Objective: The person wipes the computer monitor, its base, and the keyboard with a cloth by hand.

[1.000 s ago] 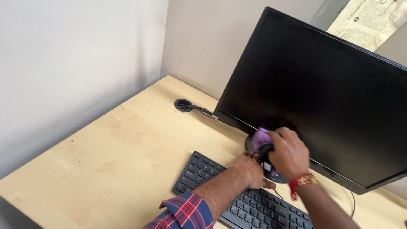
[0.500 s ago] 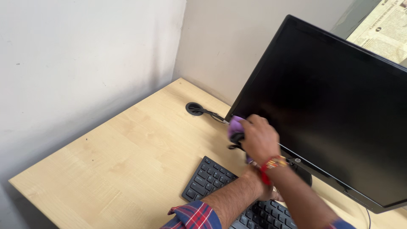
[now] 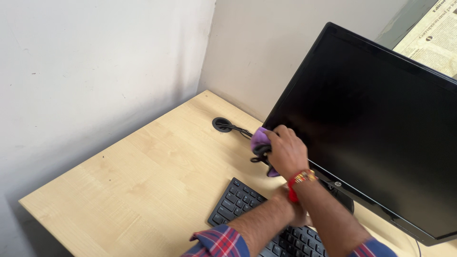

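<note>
The right hand [image 3: 285, 154] was closed around a bunched purple cloth [image 3: 260, 138], pressed against the lower left corner of the black monitor [image 3: 376, 128] near the bench's [image 3: 143, 181] back edge. The left hand [image 3: 297, 214], mostly hidden beneath the right forearm, rested on the keyboard [image 3: 243, 202]; its grip could not be told. Hard pressure there might tip or swivel the monitor, or snag the cable [image 3: 235, 128].

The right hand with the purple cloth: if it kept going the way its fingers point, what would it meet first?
Probably the cable hole in the desk, past the monitor's lower left corner. The right hand holds the cloth there; depth is unclear.
</note>
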